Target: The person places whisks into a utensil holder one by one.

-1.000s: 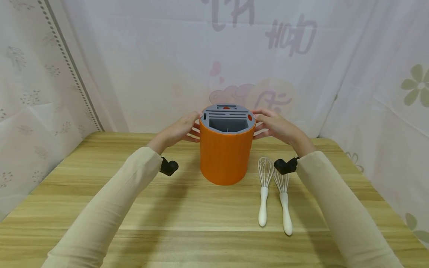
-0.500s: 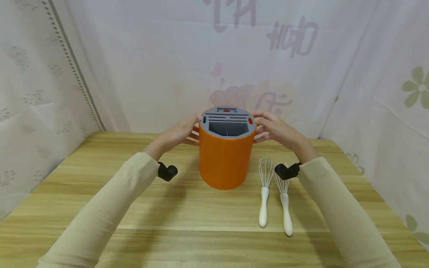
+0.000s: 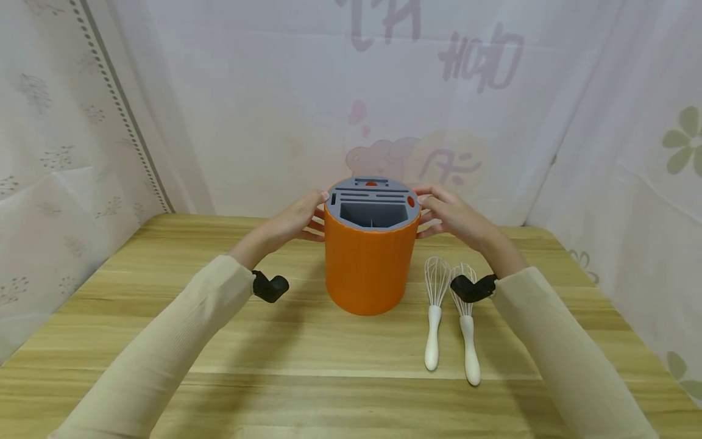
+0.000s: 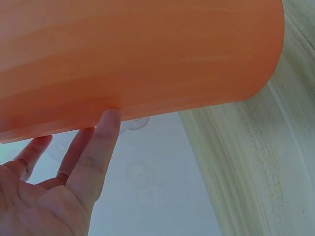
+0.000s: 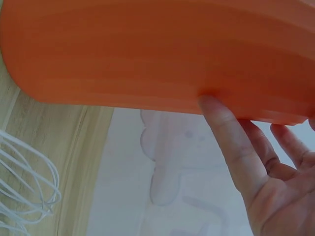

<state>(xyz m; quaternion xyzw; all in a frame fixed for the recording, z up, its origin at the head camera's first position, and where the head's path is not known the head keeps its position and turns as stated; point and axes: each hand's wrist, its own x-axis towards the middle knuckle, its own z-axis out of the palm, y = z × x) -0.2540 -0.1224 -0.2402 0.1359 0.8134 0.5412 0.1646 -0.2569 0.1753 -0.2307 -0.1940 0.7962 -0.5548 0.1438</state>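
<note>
An orange cylindrical knife block (image 3: 370, 268) with a grey top (image 3: 373, 196) stands upright at the middle of the table. Its top has narrow slots, a rectangular opening and small holes. My left hand (image 3: 293, 219) holds the block's left side, its thumb at the rim. On the right side my right hand (image 3: 457, 216) holds it in the same way, thumb near the rim. In the left wrist view, fingertips (image 4: 109, 118) press the orange wall (image 4: 147, 59). The right wrist view shows fingertips (image 5: 209, 101) against the wall too. The block's far side is hidden.
Two whisks with white handles lie right of the block, the left whisk (image 3: 432, 335) and the right whisk (image 3: 470, 350), partly under the black wrist camera (image 3: 473, 288). The wooden table (image 3: 307, 396) ends at a pale printed cloth (image 3: 247, 122) behind and at both sides.
The knife block has moved slightly toward me, both hands holding it and moving along. The whisks stay where they were.
</note>
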